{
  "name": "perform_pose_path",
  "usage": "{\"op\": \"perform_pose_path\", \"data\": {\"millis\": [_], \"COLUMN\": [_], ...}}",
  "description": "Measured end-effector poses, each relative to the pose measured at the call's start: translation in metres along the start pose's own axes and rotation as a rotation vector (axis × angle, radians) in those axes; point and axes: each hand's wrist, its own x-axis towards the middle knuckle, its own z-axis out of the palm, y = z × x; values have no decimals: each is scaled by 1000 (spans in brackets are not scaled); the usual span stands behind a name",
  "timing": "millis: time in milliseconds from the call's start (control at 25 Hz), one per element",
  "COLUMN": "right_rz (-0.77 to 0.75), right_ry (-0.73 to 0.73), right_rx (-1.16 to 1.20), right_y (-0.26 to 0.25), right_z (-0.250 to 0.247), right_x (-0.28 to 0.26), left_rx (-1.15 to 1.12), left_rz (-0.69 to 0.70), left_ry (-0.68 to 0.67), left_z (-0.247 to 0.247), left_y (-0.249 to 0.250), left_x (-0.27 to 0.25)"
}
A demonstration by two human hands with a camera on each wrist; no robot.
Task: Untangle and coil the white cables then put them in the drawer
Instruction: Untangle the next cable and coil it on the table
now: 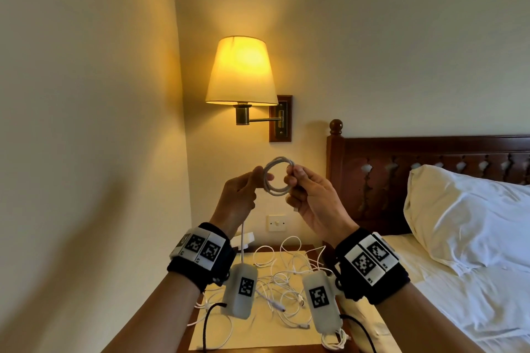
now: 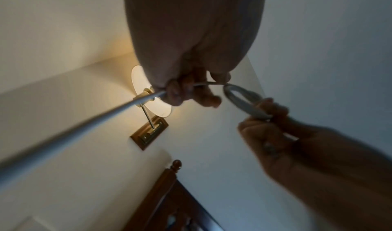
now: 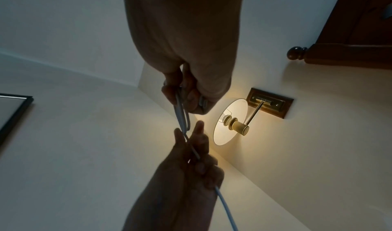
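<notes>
Pinched by both hands — right hand [image 1: 311,198] holds coil [image 1: 277,176]; left hand [image 1: 238,198] its tail.

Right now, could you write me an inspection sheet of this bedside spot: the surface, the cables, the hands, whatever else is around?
Surface: wooden nightstand with a cream mat on top.
Job's things: white cable coil held up in the air; no drawer in view.
Clutter: small white box at the nightstand's back edge.
Grippers: left hand pinches the free strand running into the coil; right hand pinches the coil's loops.
Cables: tangled white cables lie loose on the mat; the coil's tail hangs down from the left hand.
Surroundings: lit wall lamp, wall switch, dark wooden headboard, white pillow.
</notes>
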Motion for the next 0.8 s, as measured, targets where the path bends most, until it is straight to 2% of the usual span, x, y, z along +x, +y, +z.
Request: {"op": "perform_pose_path", "data": {"millis": [120, 240, 320, 360, 400, 480, 520, 560, 640, 720, 800], "right_rz": [22, 13, 0, 0, -4, -42, -65, -83, -88, -50, -10], "right_ry": [52, 118, 158, 170, 171, 163, 156, 147, 109, 51, -3], "right_rx": [35, 87, 74, 18, -73, -333, -476, -599, -730, -703, -615], "right_y": [-9, -23, -33, -34, -32, -27, -24, -22, -21, -22, -23], "right_z": [-5, -13, -18, -20, -21, -21, -20, -19, -18, -17, -15], "right_x": [0, -3, -4, -3, -2, 2, 4, 5, 4, 2, 0], "left_rx": [82, 350, 498, 559, 626, 715, 683, 602, 441, 383, 388], "left_rz": [148, 259, 258, 221, 183, 192, 231, 280, 402, 493, 521], "left_ry": [-13, 63, 162, 145, 42, -294, -398, -437, -357, -223, -122], "left_z": [-14, -37, -51, -54, -52, -39, -30, -23, -13, -10, -7], "left_y": [-30, -64, -82, -87, -84, -62, -43, -22, 12, 27, 29], "left_x": [7, 8, 6, 4, 0, -10, -14, -17, -14, -2, 8]}}
